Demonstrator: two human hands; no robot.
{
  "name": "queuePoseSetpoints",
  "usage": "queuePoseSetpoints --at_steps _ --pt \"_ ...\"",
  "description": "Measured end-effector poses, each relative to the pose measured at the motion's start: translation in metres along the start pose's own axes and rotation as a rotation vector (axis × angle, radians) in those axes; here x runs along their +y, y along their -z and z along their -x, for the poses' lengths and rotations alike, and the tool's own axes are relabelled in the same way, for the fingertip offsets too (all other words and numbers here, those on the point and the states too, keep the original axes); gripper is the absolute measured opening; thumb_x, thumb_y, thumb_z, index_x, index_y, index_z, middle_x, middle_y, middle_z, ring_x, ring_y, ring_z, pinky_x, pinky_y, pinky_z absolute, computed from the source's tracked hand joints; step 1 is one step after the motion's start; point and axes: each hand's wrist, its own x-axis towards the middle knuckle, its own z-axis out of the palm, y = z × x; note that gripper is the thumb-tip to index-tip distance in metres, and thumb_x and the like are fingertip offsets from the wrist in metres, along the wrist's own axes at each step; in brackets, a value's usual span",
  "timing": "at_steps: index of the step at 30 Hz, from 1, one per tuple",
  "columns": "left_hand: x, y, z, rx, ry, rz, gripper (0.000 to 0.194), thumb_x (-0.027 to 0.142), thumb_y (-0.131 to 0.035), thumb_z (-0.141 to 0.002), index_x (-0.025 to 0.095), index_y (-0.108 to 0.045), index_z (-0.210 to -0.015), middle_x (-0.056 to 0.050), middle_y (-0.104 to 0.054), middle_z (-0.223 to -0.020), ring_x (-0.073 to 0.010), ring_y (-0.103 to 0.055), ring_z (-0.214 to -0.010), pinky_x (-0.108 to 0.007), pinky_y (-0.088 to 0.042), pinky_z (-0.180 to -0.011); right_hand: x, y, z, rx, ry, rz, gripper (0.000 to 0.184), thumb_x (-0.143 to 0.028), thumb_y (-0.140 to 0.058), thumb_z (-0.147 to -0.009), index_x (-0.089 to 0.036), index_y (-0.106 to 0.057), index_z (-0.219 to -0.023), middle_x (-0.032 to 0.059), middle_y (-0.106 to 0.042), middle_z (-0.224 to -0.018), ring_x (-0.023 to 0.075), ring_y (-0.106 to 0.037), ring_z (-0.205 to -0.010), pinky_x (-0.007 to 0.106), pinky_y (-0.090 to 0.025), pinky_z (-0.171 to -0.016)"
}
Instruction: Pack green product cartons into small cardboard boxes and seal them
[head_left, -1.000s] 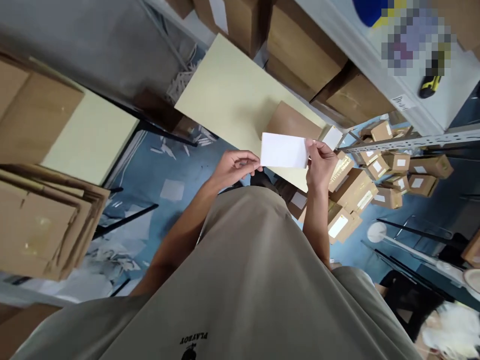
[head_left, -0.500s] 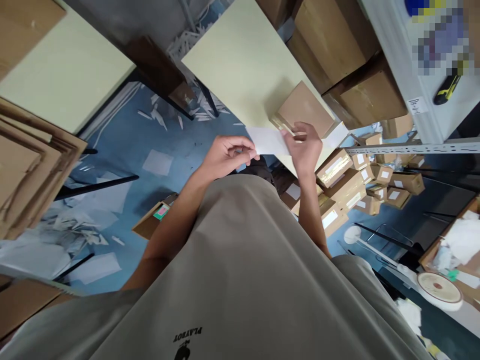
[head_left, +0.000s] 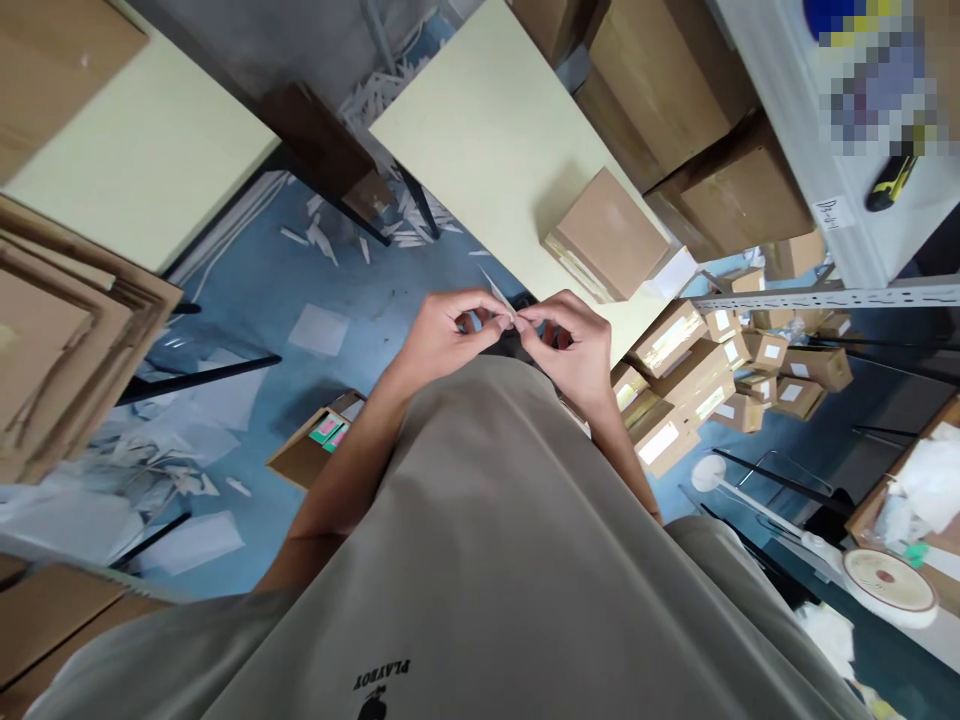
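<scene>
In front of my waist, my left hand [head_left: 459, 328] and my right hand [head_left: 568, 340] meet fingertip to fingertip. Both pinch the near corner of a thin white paper sheet [head_left: 497, 291], seen almost edge-on between them. Whether it is a label or plain paper I cannot tell. Just beyond my right hand, a closed cardboard box [head_left: 611, 235] with tape along its side lies on the pale table [head_left: 480, 120]. A white paper [head_left: 673, 272] sits at the box's right side, by the table edge.
Large cartons [head_left: 660, 80] stand behind the table. Several taped, labelled boxes [head_left: 686, 370] are piled on the floor to the right. A yellow-black utility knife [head_left: 892, 180] lies on the metal shelf. Flattened cardboard [head_left: 60, 340] is stacked at left; paper scraps litter the blue floor [head_left: 352, 290].
My right hand has moved left, away from the box, to meet my left hand. The white sheet, held flat and broad before, is now turned edge-on between my fingertips.
</scene>
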Motion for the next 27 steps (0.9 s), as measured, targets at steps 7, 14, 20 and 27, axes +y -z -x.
queuePoseSetpoints --at_steps 7,14,20,27 --pt "0.006 -0.004 -0.012 -0.067 -0.008 -0.013 0.019 0.036 -0.07 -0.095 0.023 -0.082 -0.089 -0.003 -0.082 -0.086 -0.0146 -0.069 -0.071 -0.026 -0.051 -0.064 0.005 0.001 -0.003 0.03 -0.051 0.03 0.006 -0.035 -0.084 -0.098 -0.029 -0.082 -0.094 -0.0006 -0.073 -0.089 0.0159 -0.061 -0.069 0.033 -0.059 -0.072" --pt "-0.017 -0.001 -0.034 -0.147 0.009 -0.159 0.015 0.035 -0.071 -0.092 0.024 -0.081 -0.089 -0.003 -0.082 -0.089 -0.017 -0.071 -0.074 -0.028 -0.055 -0.07 0.027 0.006 -0.005 0.117 -0.134 0.026 0.012 -0.031 -0.073 -0.099 -0.027 -0.074 -0.088 -0.0007 -0.071 -0.088 0.0155 -0.062 -0.07 0.031 -0.056 -0.071" --pt "-0.086 0.052 -0.084 -0.114 0.288 -0.654 0.015 0.028 -0.069 -0.087 0.026 -0.083 -0.092 -0.005 -0.087 -0.097 -0.0267 -0.079 -0.096 -0.034 -0.058 -0.092 0.054 0.034 0.011 0.469 -0.425 -0.166 0.032 -0.058 -0.072 -0.099 -0.027 -0.071 -0.095 -0.0008 -0.07 -0.079 0.0165 -0.063 -0.059 0.031 -0.053 -0.057" --pt "-0.095 0.164 -0.208 0.123 0.494 -0.998 0.031 0.035 -0.066 -0.095 0.015 -0.084 -0.112 -0.017 -0.086 -0.116 -0.0378 -0.078 -0.119 -0.041 -0.056 -0.1 0.059 0.04 0.025 0.649 -0.629 -0.418 0.041 -0.068 -0.083 -0.089 -0.028 -0.071 -0.091 0.0015 -0.074 -0.074 0.0247 -0.076 -0.066 0.037 -0.064 -0.055"
